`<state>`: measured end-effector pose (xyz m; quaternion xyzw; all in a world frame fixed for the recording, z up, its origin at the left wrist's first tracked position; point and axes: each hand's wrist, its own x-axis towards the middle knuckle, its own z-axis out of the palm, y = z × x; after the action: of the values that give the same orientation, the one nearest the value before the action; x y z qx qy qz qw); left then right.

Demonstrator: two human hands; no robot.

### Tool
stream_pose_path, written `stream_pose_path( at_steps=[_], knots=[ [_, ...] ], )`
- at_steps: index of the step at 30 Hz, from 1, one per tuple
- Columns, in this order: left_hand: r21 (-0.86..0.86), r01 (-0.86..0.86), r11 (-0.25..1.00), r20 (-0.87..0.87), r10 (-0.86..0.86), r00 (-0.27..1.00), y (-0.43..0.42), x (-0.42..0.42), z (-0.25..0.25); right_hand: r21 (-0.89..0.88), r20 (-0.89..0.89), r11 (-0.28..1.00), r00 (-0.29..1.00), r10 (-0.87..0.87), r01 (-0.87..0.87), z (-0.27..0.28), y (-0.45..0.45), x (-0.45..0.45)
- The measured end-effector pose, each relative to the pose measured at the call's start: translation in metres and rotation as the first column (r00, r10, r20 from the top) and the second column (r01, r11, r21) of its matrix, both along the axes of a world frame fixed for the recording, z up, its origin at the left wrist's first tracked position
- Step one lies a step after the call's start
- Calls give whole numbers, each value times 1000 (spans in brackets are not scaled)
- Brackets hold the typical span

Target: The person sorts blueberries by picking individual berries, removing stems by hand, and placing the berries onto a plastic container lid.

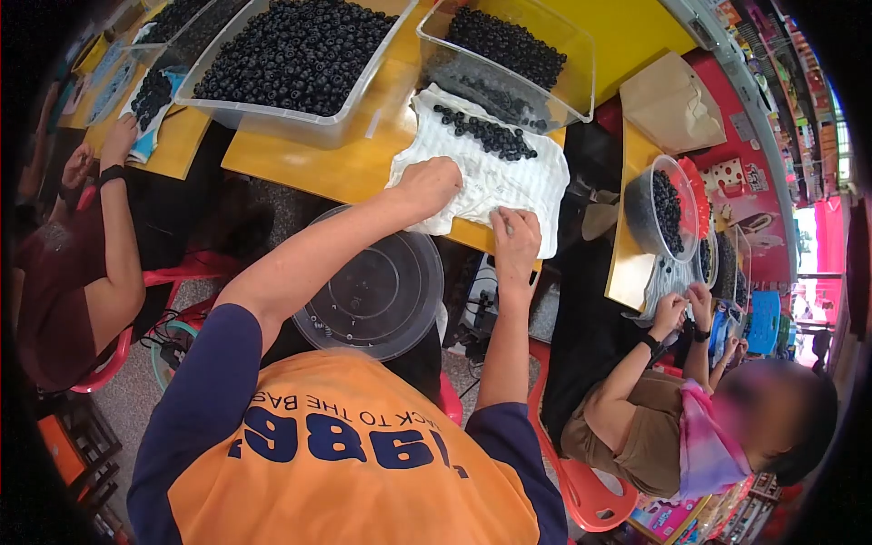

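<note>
A white cloth lies over the edge of the yellow table, with a loose cluster of black beads toward its far side. My left hand is closed over the cloth's left part, its fingers curled inward. Whatever it holds is hidden or too thin to see. My right hand is at the cloth's near edge, fingers bent and pressed together, with their grip too small to make out. Just beyond the cloth stands a clear plastic bin of black beads, tilted toward me.
A larger bin heaped with black beads stands to the left on the yellow table. A round clear lid is below my left forearm. One person works at the right near a bead tub; another person works at the left.
</note>
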<state>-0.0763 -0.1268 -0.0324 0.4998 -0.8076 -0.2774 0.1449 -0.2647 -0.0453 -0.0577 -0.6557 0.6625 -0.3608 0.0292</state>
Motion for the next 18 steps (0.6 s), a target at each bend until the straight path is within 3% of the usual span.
stream_pose_path(
  at_steps=[5,7,8,9,10,11,12,14,16,18],
  knots=[
    [56,-23,998,-98,28,995,-1,11,5,71,164,995,984,-76,65,24,12,6],
    [1,-77,997,-396,71,915,-2,20,7,16,201,997,976,-82,80,34,19,10],
    [-1,-78,997,-397,72,915,1,26,7,-37,240,995,967,-86,98,39,24,13],
    [264,-37,964,-565,185,804,5,33,15,-40,239,995,967,-83,95,45,28,18],
    [495,61,867,-670,336,662,12,41,26,-8,371,998,927,-61,69,50,33,25],
    [579,110,808,-691,415,592,23,49,36,21,495,999,868,-42,36,55,37,34],
    [578,103,810,-691,418,589,32,55,36,20,496,999,868,-34,28,58,41,43],
    [754,317,575,-656,680,327,51,66,33,41,640,986,762,97,-160,61,48,62],
    [764,340,548,-640,713,288,70,73,32,59,688,962,709,154,-266,63,54,81],
    [754,383,533,-637,734,234,87,77,32,104,801,947,590,102,-305,58,59,98]
  ],
)
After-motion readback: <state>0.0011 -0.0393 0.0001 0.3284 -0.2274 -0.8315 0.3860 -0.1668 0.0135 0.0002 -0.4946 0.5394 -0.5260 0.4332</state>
